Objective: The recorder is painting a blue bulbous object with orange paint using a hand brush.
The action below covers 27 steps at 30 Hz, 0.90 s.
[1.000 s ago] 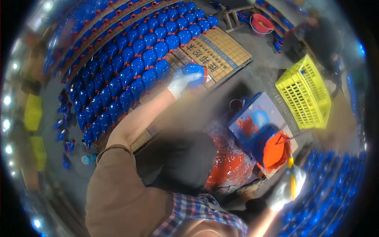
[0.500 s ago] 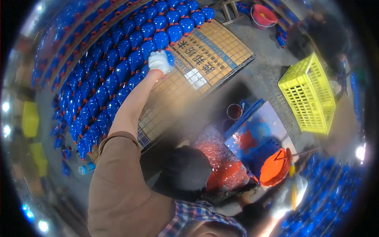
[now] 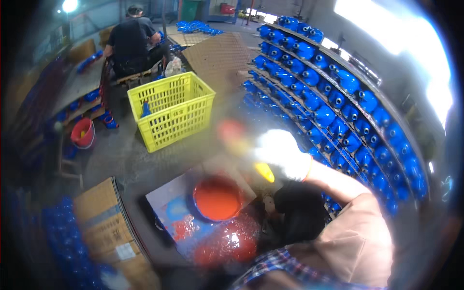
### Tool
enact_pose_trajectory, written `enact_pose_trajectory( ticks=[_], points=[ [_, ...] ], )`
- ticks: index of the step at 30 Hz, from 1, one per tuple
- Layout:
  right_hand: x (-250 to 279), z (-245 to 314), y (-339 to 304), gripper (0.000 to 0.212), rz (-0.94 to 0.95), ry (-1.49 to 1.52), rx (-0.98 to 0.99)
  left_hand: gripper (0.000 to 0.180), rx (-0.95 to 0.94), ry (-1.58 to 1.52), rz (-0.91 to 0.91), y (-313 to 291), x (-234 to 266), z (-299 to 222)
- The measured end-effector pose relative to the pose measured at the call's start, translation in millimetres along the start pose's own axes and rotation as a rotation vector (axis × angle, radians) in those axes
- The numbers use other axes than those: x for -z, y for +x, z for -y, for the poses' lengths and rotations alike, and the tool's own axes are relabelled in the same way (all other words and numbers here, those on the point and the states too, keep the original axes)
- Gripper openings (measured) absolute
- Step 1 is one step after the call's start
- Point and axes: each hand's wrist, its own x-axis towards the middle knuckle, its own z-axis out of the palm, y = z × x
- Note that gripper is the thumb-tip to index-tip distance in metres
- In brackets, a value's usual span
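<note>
My right hand [image 3: 282,152], in a white glove, is raised above the floor to the right of the paint bucket. It is closed around a yellow-handled paintbrush [image 3: 264,172]; its red end is smeared by motion. A round bucket of orange-red paint [image 3: 217,199] stands on a paint-splattered board [image 3: 166,193]. Wet red paint covers a surface [image 3: 232,241] in front of it. At the lower left edge, a blurred white glove, my left hand [image 3: 114,278], lies beside the cardboard and the blue parts; its fingers cannot be made out.
Racks of shiny blue round-bodied castings [image 3: 324,116] rise on the right. More blue castings [image 3: 65,237] fill the lower left by a flattened cardboard box [image 3: 108,227]. A yellow crate [image 3: 176,121] stands ahead, a red pail [image 3: 82,133] left of it. Another person [image 3: 135,43] sits beyond.
The view has swung to the right. My right hand has lifted the brush from beside the bucket. My left hand, formerly on a blue casting, now shows only at the lower left edge.
</note>
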Motion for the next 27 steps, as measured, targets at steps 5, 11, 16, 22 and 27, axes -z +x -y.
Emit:
enact_pose_trajectory(
  ticks=[5, 11, 16, 22, 27],
  points=[
    [45, -96, -1, 0.039, 0.060, -0.231, -0.218, 0.082, -0.115, -0.053, -0.003, -65, -6, -6],
    [129, -258, -2, 0.024, 0.091, -0.687, -0.340, 0.060, -0.108, -0.075, 0.108, -92, 16, -38],
    [203, -372, 0, 0.020, 0.202, -0.677, -0.618, 0.059, -0.001, -0.068, 0.187, -92, 41, -65],
    [211, -465, -5, 0.017, 0.410, -0.645, -0.762, 0.064, 0.114, -0.054, 0.306, -55, 55, -92],
    [198, -534, -10, 0.027, 0.513, -0.544, -0.802, 0.072, 0.217, -0.024, 0.426, -17, 37, -90]
  ],
)
